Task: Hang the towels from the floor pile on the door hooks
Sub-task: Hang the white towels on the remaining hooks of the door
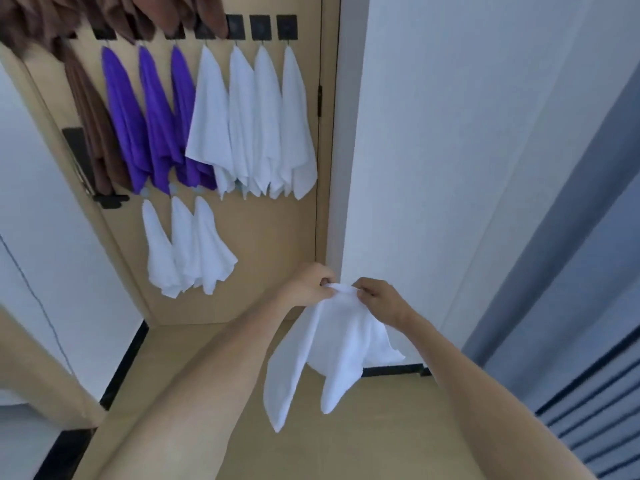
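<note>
mostly done, judging by the head view: the door (263, 237) already carries brown towels (93, 133), three purple towels (152, 116) and four white towels (252, 116) on the upper black hooks (259, 27), plus three more white ones (187, 251) on a lower row. the left hand (308, 284) and right hand (379, 297) both pinch the top edge of one white towel (332, 351), fingers curled into the cloth, held near the door's lower right. no floor pile shows. nothing blocks the reach; free hooks are hard to spot.
</note>
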The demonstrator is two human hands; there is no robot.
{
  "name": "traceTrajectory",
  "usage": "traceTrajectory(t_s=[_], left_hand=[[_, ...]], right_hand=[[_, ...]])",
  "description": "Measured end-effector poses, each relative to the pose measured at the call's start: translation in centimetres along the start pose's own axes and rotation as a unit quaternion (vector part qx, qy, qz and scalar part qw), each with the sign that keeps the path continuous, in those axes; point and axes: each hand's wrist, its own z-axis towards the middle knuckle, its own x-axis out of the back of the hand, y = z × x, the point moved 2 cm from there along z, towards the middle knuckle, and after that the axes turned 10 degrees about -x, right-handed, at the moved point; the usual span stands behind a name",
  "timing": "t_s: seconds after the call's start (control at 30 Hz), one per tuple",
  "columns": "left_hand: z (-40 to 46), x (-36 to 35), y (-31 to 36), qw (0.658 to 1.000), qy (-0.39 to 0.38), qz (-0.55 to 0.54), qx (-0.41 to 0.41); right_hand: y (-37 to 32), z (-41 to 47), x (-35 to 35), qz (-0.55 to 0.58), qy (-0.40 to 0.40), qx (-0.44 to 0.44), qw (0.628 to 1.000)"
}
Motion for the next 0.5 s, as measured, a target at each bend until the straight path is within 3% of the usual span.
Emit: traceTrajectory(t_s=[0.27,0.5], left_hand=[[-5.9,6.7,-11.9,0.994,0.014,0.08,0.072],[-8.7,9.5,-16.8,0.993,0.011,-0.046,0.106]], right_hand=[[-10.6,4.8,-9.2,-0.016,-0.052,0.038,0.998],[-14.9,8.2,-13.4,-0.039,-0.064,0.036,0.997]])
